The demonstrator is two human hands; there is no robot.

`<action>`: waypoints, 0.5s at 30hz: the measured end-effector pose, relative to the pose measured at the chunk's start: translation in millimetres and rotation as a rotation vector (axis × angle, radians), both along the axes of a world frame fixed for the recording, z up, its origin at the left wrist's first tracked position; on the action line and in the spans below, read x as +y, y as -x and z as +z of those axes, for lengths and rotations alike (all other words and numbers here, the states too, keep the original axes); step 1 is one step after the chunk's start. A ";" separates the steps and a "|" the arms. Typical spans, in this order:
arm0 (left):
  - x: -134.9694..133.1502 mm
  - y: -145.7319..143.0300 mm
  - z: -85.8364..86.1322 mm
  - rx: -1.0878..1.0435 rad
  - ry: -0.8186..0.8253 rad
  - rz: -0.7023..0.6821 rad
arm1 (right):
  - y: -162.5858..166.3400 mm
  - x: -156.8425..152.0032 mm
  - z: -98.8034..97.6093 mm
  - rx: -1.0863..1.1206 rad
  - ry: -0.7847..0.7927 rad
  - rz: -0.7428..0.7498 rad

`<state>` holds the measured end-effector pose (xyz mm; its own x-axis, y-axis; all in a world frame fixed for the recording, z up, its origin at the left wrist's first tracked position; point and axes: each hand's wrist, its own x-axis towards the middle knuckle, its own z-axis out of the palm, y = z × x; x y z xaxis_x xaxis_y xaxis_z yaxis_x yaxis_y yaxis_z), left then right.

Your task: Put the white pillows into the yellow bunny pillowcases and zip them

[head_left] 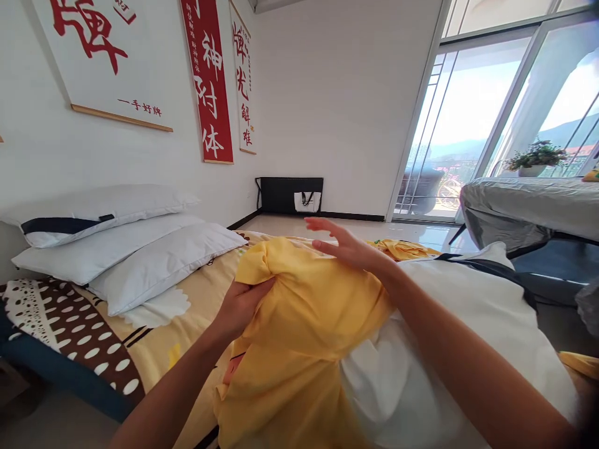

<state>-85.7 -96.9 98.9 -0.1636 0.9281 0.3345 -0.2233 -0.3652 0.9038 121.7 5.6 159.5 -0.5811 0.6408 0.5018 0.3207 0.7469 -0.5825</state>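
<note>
The left hand (241,305) is closed on a bunched fold of the yellow cover (299,337), near its upper left corner. The right hand (341,246) is open, fingers spread and nearly flat, resting on top of the cover. The cover is draped over the left end of a white pillow (491,293), which lies across the bed (196,280) in front of the person. Judging by this, the cloth handles best with the left grip held firm at the corner while the flat right palm smooths outward, so that no folds bunch. 3 pillows (140,249) are stacked at the left.
</note>
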 end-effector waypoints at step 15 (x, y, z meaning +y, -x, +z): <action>5.8 33.2 19.0 -0.081 -0.236 0.177 | -46.1 7.1 26.6 -0.357 0.208 -0.061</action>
